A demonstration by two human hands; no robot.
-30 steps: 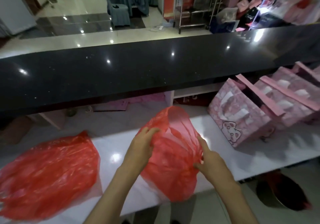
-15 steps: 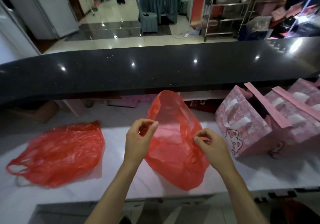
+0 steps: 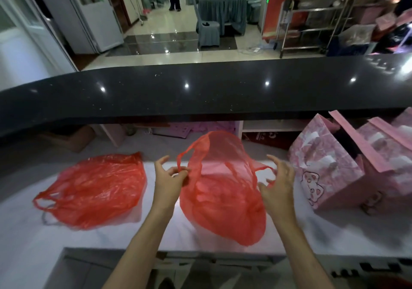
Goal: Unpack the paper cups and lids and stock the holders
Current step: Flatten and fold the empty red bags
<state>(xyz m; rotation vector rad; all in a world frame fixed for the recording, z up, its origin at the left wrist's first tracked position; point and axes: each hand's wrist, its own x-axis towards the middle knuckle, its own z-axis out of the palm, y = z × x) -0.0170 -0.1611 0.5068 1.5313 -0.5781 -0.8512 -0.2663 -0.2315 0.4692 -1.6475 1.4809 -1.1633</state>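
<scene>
No legible text can be made out. White markings are seen on a dark red box (image 3: 265, 137) under the black counter (image 3: 200, 92), but they are too blurred to be read. A cartoon animal face, without words, is printed on the pink gift bag (image 3: 321, 172).

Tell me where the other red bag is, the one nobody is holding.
In the head view, the loose red bag lies flat on the white counter, just left of the left hand.

Red bag (image 3: 223, 204) contents unclear
</scene>
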